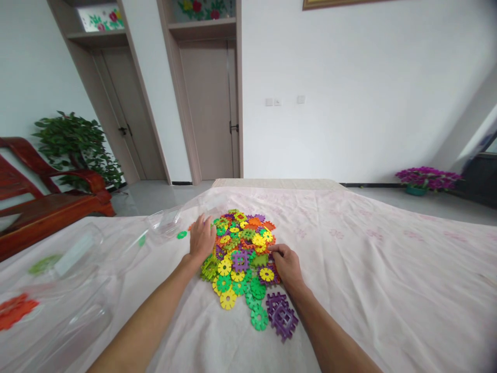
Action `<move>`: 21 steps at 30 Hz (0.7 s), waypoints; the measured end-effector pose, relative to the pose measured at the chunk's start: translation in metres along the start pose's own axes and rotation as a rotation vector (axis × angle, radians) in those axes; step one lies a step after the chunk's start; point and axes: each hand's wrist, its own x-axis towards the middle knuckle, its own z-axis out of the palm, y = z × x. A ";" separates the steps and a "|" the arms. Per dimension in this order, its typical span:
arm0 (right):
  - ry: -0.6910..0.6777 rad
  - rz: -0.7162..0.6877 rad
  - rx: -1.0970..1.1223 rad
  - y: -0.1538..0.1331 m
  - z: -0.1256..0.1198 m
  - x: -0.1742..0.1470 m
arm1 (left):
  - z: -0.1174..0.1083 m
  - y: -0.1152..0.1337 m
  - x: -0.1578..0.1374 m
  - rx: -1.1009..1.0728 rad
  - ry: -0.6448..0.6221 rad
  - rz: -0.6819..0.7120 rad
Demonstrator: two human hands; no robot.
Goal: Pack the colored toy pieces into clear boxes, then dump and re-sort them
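Note:
A heap of flat plastic building pieces [236, 243] lies on the cloth, with notched discs and square lattice shapes in yellow, green, orange and purple. My left hand [202, 238] rests against the heap's left side, fingers stretched out and holding nothing that I can see. At the right edge, my right hand [287, 263] has its fingers curled in a pinch beside orange pieces; whatever is between the fingertips is hidden. Nearer to me, below that hand, are purple square pieces [282, 317] and a green notched disc [259, 317].
Clear plastic boxes stand on the left: one holds orange pieces [17, 311], another green pieces [44, 264]. A lone green disc [181, 234] lies left of the heap. The pale cloth [357, 269] has wrinkles. Beyond are a wooden chair [58, 191] and a door [209, 109].

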 end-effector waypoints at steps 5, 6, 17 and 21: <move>-0.001 0.011 -0.002 -0.004 -0.001 -0.001 | 0.019 -0.037 0.017 0.055 -0.179 -0.329; 0.002 0.009 -0.002 -0.004 -0.001 -0.002 | 0.022 -0.041 0.019 0.057 -0.203 -0.370; 0.022 -0.011 -0.029 -0.005 0.000 -0.002 | 0.027 -0.029 0.016 0.000 -0.329 -0.289; 0.008 -0.029 -0.031 -0.005 0.000 -0.001 | 0.018 -0.015 0.004 -0.073 -0.355 -0.171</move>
